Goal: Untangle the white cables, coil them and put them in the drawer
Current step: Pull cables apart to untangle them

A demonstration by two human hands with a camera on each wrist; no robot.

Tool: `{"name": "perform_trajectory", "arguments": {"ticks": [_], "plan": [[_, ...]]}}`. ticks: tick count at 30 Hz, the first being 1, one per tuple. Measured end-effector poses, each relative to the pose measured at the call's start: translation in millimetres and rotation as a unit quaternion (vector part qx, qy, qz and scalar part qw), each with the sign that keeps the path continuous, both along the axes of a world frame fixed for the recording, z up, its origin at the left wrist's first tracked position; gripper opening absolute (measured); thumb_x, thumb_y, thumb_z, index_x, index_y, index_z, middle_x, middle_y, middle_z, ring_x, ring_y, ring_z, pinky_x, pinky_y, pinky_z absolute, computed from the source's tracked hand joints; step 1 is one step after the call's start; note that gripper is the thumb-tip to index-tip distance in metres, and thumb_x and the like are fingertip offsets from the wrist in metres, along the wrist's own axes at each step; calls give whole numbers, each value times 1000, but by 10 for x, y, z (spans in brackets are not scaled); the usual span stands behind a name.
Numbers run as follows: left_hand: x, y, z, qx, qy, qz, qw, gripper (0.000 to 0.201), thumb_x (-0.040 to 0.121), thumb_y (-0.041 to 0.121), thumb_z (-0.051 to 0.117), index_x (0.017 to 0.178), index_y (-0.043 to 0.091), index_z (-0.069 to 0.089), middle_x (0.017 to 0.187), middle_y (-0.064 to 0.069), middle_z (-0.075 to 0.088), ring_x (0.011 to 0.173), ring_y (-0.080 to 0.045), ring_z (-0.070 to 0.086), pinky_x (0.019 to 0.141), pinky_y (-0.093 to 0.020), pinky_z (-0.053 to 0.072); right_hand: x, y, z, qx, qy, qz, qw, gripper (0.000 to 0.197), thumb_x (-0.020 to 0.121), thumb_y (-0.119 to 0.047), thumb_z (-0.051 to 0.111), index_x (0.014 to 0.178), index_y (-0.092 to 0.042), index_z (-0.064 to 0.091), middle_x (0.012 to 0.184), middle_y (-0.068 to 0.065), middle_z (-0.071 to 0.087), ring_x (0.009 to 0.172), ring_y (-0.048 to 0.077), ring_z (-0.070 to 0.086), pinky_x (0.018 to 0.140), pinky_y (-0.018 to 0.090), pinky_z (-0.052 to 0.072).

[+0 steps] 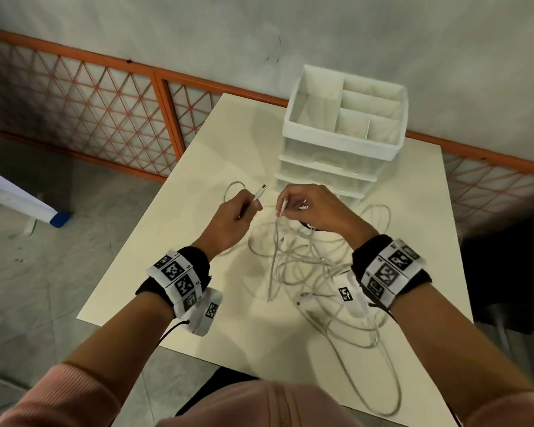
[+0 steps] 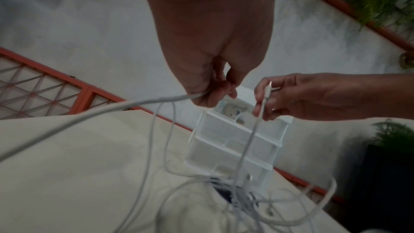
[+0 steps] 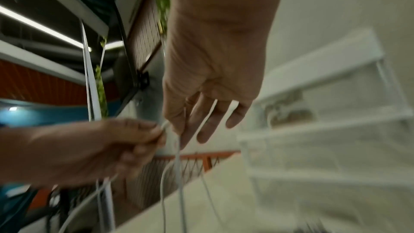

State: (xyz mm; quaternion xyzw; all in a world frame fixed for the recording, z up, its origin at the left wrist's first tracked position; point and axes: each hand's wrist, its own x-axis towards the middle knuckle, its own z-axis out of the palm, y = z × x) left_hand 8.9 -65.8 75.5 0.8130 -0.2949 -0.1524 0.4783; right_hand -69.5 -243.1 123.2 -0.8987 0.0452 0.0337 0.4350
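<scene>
A tangle of white cables (image 1: 302, 257) lies on the cream table (image 1: 173, 257), with loops trailing to the near edge. My left hand (image 1: 244, 208) is raised above the heap and pinches a white cable just below its plug (image 1: 261, 191), which points up and away. My right hand (image 1: 293, 204) pinches another cable end (image 1: 282, 208); that cable drops straight into the heap. In the left wrist view the left hand (image 2: 210, 95) grips its cable and the right hand (image 2: 266, 102) holds its plug. The white drawer unit (image 1: 336, 161) stands just behind the hands, drawers closed.
An open divided tray (image 1: 346, 106) tops the drawer unit. An orange lattice fence (image 1: 105, 112) runs behind the table. A dark chair or seat (image 1: 506, 272) stands at the table's right. A black object (image 1: 309, 224) lies partly under the cables.
</scene>
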Motion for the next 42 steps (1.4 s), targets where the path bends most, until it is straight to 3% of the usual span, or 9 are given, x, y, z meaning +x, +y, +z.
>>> {"name": "perform_trajectory", "arguments": {"ticks": [3, 8, 13, 19, 26, 30, 35, 38, 42], "plan": [[-67, -133, 170, -78, 31, -31, 996, 22, 101, 19, 40, 81, 24, 48, 79, 5, 56, 71, -3, 53, 69, -14, 43, -43, -75, 384, 57, -26, 1, 998, 8, 83, -11, 68, 89, -14, 65, 90, 9, 75, 81, 9, 69, 74, 14, 46], [-191, -324, 532, -164, 66, -98, 979, 21, 103, 20, 32, 95, 7, 47, 89, -9, 66, 91, -12, 64, 87, -21, 46, -78, -132, 725, 102, -83, -34, 991, 20, 81, -13, 70, 98, -10, 60, 86, 11, 74, 87, 25, 70, 89, 40, 50], [-252, -380, 828, -247, 104, -124, 955, 23, 103, 17, 28, 86, 12, 42, 70, -4, 42, 68, -12, 54, 78, -23, 48, -154, -70, 760, 118, -136, -114, 977, 37, 80, -24, 73, 107, -14, 49, 91, -3, 63, 79, 14, 61, 75, 30, 50], [-259, -345, 918, -250, 78, -121, 957, 25, 102, 21, 25, 79, 23, 34, 71, -3, 33, 59, -16, 32, 57, -36, 34, -244, 66, 272, 127, 25, -19, 991, 35, 89, -49, 53, 105, -21, 65, 109, -6, 69, 109, 10, 63, 102, 35, 46], [-307, -287, 904, -252, 91, -81, 960, 27, 104, 14, 21, 79, 15, 30, 71, -1, 29, 55, -7, 31, 61, -20, 41, -383, -100, -125, 121, 43, 21, 992, 32, 79, -3, 70, 106, -16, 58, 97, -6, 60, 88, 15, 60, 77, 18, 47], [-254, -248, 935, -261, 76, -49, 961, 26, 104, 14, 21, 79, 15, 27, 71, 3, 27, 53, -3, 24, 49, -17, 25, -526, -388, -242, 159, -1, -69, 985, 21, 87, -3, 62, 107, -7, 68, 99, 3, 68, 86, 2, 66, 83, 15, 50], [-116, -165, 1002, -258, 60, -11, 964, 28, 105, 19, 22, 80, 18, 34, 67, 4, 27, 53, -3, 24, 48, -18, 23, -844, -882, -536, -37, 47, -233, 971, 19, 86, 6, 58, 96, -1, 73, 105, 23, 70, 75, -1, 69, 54, 6, 42], [-148, -204, 1018, -256, 69, -24, 964, 27, 105, 21, 22, 81, 17, 33, 67, 1, 29, 54, -7, 23, 50, -22, 24, -926, -928, -536, -174, 176, -236, 940, 24, 88, -2, 55, 91, -18, 74, 122, 12, 60, 116, 32, 55, 86, 28, 42], [-325, -342, 1025, -262, 87, -58, 959, 25, 104, 26, 20, 82, 18, 28, 65, 2, 30, 53, -8, 27, 53, -22, 38, -727, -486, -19, -45, 18, -166, 985, 30, 83, -31, 69, 112, -24, 65, 126, -4, 54, 125, 15, 46, 100, 25, 30]]}}
